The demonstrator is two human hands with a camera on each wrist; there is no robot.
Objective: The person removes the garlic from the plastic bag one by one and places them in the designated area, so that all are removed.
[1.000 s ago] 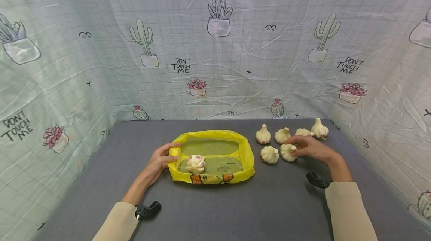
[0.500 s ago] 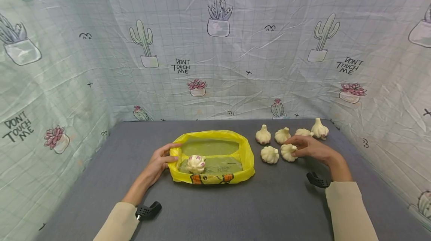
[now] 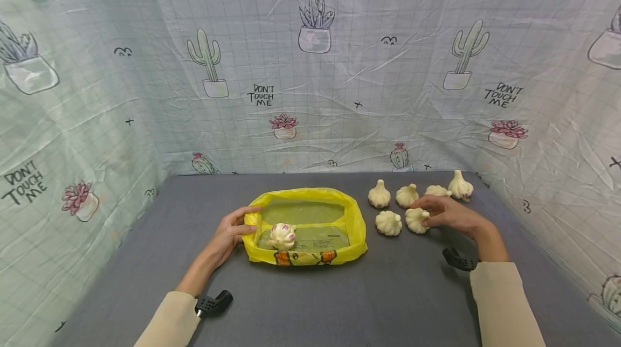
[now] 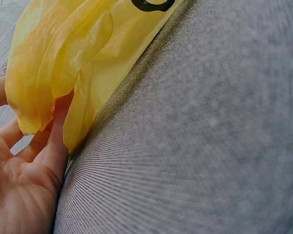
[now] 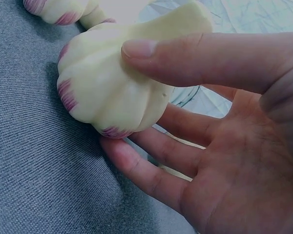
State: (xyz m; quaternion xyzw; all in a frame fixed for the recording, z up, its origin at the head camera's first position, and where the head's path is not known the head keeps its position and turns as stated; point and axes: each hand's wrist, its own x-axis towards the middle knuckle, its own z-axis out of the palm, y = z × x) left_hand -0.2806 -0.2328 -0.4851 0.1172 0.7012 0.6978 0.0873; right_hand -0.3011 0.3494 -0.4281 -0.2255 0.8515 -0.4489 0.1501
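Observation:
My left hand (image 3: 227, 236) grips the left side of a yellow plastic bag (image 3: 358, 234), thumb over the rim. In the left wrist view the bag's yellow film (image 4: 102, 63) hangs in folds around the fingers. The bag lies with its mouth wide and a purple-streaked garlic bulb (image 3: 283, 235) inside, at its left. To the right of the bag, my right hand (image 3: 453, 216) holds another garlic bulb (image 3: 415, 220) low at the table. In the right wrist view, the thumb presses on this bulb (image 5: 102, 83) near its stem and a fingertip touches its underside.
Several more garlic bulbs sit close by: one (image 3: 388, 223) left of the held bulb, others (image 3: 379, 194) in a row behind, and an upright one (image 3: 460, 185) at the far right. A printed cloth (image 3: 359, 142) walls the grey table (image 3: 310, 304) at back and sides.

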